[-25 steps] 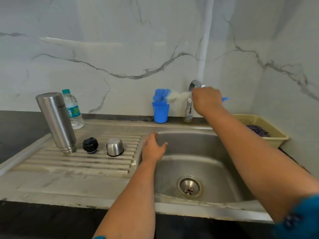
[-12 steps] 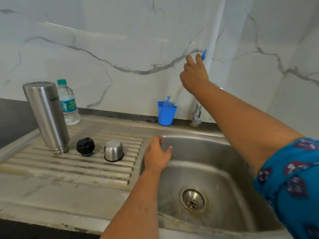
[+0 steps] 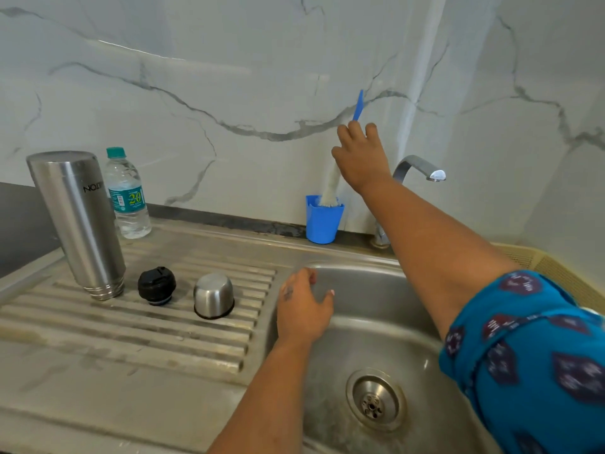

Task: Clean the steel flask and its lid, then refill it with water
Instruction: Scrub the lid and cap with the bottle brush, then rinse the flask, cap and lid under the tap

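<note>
Scrubbing apparently done: right hand (image 3: 360, 158) holds blue-handled white bristle brush (image 3: 331, 183) in blue plastic cup (image 3: 322, 221); left hand (image 3: 302, 309) relaxed on steel sink's rim (image 3: 353, 262). Next, likely: refill upturned steel flask (image 3: 77, 221).

Two bare forearms entering from the bottom edge. Left hand (image 3: 302, 311) at centre frame, with a small dark marking on its back near the knuckles and a pale thumbnail. Left forearm uncovered throughout its visible length. Right hand (image 3: 360, 158) in the upper centre. Right forearm bare to the elbow; above it, at lower right, a loose teal-blue sleeve (image 3: 530, 358) printed with dark purple hexagonal motifs bearing faint pale marks, hem edge rolled or folded.
</note>
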Tool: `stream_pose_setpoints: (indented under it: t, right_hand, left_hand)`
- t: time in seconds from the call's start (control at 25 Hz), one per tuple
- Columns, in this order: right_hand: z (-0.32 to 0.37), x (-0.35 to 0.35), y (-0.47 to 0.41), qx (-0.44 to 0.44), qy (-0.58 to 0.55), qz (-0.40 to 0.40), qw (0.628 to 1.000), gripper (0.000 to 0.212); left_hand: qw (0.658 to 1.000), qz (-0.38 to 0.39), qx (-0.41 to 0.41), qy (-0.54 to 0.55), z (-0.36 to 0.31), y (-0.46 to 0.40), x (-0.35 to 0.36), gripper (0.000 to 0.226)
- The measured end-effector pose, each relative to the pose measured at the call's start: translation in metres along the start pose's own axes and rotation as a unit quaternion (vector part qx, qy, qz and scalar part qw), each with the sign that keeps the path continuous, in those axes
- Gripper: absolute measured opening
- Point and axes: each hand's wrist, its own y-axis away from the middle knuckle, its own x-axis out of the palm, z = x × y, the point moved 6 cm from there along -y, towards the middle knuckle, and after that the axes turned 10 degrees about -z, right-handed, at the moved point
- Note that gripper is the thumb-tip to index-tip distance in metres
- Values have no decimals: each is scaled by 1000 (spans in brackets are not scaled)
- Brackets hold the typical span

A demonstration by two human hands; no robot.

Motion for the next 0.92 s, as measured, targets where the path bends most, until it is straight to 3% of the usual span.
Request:
stream_pose_setpoints:
  t: [0.16,0.28,0.44,0.72,0.84,0.92]
  right_hand:
    - [3,23,1,90,-113,53,988,23]
    - [6,25,12,144,-164,50,975,32]
    - [17,24,30,156,-201,74,964,44]
    - [28,17,62,182,-272,89,941,36]
    - [35,-9,84,227,-338,99,908,31]
    - [48,-25,97,254,-401,124,872,35]
  left_hand:
    - [1000,-12,10,-7,-2,0,-5,37]
    - [1000,-14,-2,-10,-1,-1,-6,39]
    - [1000,-16,-18,-3,0,-2,-7,40]
    - [999,-21,-26,0,1,-3,-7,37]
    - [992,-41,-71,100,-11,-8,-29,25]
    - [972,-127,-82,182,-21,-19,-74,12]
